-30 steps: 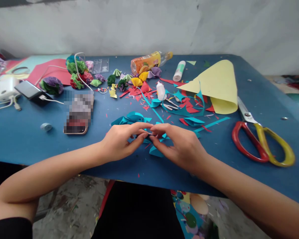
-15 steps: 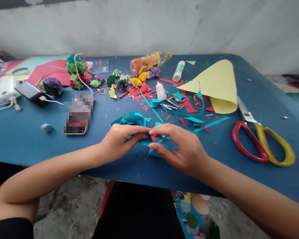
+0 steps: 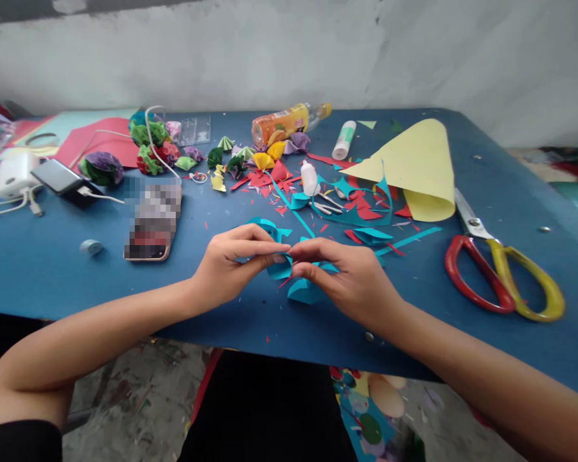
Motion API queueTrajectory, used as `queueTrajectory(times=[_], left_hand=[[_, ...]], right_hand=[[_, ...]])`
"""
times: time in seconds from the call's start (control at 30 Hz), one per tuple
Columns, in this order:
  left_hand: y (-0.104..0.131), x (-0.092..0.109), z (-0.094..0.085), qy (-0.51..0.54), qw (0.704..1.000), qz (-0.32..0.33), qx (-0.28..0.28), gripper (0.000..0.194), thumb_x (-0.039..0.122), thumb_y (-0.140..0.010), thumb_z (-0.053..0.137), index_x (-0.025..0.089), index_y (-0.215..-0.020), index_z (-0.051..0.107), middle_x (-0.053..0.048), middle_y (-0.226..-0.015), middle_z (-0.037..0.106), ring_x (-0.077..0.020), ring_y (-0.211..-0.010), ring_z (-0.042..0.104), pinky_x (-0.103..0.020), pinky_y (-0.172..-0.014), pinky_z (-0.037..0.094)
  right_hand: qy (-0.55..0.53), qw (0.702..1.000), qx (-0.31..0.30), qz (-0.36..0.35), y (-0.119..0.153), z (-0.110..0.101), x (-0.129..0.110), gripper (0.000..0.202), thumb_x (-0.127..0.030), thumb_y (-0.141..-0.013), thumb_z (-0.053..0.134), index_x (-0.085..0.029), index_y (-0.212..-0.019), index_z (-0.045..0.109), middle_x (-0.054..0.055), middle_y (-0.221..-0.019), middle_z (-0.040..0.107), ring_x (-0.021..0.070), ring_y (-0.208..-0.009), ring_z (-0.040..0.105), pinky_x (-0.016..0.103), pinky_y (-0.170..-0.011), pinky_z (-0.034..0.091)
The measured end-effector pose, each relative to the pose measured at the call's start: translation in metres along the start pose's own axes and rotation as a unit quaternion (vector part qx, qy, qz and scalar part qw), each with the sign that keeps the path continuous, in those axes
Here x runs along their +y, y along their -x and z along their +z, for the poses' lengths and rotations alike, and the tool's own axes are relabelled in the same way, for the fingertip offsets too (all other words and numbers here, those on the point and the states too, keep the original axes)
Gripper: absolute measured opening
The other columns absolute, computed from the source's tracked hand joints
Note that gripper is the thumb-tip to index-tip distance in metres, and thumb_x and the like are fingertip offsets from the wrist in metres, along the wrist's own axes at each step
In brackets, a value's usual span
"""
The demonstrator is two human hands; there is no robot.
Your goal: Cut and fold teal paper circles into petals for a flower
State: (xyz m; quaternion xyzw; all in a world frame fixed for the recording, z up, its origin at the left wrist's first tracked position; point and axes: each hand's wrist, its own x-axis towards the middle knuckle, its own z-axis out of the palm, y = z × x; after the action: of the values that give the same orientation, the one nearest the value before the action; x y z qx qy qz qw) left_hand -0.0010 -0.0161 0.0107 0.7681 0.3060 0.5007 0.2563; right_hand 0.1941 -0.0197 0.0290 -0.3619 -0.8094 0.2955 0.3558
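Note:
Above the front of the table, my left hand (image 3: 234,262) pinches a small curved piece of turquoise paper (image 3: 280,267) between thumb and fingers. The fingertips of my right hand (image 3: 356,279) close at the right edge of that same paper, close to the left fingertips. My fingers hide part of the piece. Beneath the right hand lies another cut turquoise paper piece (image 3: 303,291). Just behind the left hand are more curled turquoise paper pieces (image 3: 268,224).
Large scissors (image 3: 503,276) with red and yellow handles lie at right, by a curled yellow sheet (image 3: 414,160). A small glue bottle (image 3: 309,178), red scraps (image 3: 363,205), a drink bottle (image 3: 284,123) and a glue stick (image 3: 343,140) lie behind. A phone (image 3: 154,218) is left.
My right thumb and fingers have closed from a gap onto the paper's edge. The turquoise piece between the hands has turned and shows more of its surface.

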Motion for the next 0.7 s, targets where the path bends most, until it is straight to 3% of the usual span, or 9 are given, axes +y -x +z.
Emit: queueTrajectory(times=[0.23,0.4,0.53,0.7], left_hand=[[0.000,0.002,0.001,0.022,0.998,-0.026,-0.043,0.014,0.021,-0.085,0.059,0.017,-0.088,0.072,-0.004,-0.076,0.066,-0.0104,-0.069,0.061,-0.020,-0.062,0.051],[0.000,0.003,0.000,0.028,0.994,-0.063,-0.088,0.019,0.026,-0.082,0.063,0.014,-0.096,0.067,-0.006,-0.085,0.069,-0.0118,-0.076,0.063,-0.020,-0.064,0.053],[-0.001,0.002,0.001,0.012,0.996,-0.051,-0.071,0.011,0.020,-0.082,0.063,0.014,-0.088,0.068,-0.004,-0.080,0.070,-0.0102,-0.072,0.064,-0.018,-0.062,0.053],[-0.003,0.006,0.001,0.005,0.997,-0.063,-0.038,0.005,0.014,-0.080,0.064,0.013,-0.082,0.069,-0.003,-0.077,0.072,-0.0094,-0.070,0.066,-0.016,-0.063,0.054]], right_hand=[[0.008,0.999,-0.013,-0.033,-0.001,0.001,0.004,0.009,-0.020,-0.083,0.062,-0.017,-0.079,0.068,-0.001,-0.070,0.071,0.0095,-0.058,0.064,0.016,-0.055,0.047],[0.106,0.990,-0.012,-0.089,0.000,0.002,0.010,0.017,-0.025,-0.088,0.057,-0.016,-0.077,0.066,0.000,-0.066,0.070,0.0109,-0.057,0.063,0.018,-0.053,0.044],[0.164,0.978,-0.011,-0.126,0.001,0.003,0.011,0.018,-0.025,-0.091,0.052,-0.016,-0.083,0.065,0.002,-0.072,0.071,0.0134,-0.064,0.066,0.021,-0.059,0.046],[0.155,0.982,0.018,-0.107,0.001,0.002,0.004,0.011,-0.022,-0.089,0.053,-0.017,-0.088,0.063,0.002,-0.079,0.072,0.0134,-0.069,0.066,0.022,-0.064,0.049]])
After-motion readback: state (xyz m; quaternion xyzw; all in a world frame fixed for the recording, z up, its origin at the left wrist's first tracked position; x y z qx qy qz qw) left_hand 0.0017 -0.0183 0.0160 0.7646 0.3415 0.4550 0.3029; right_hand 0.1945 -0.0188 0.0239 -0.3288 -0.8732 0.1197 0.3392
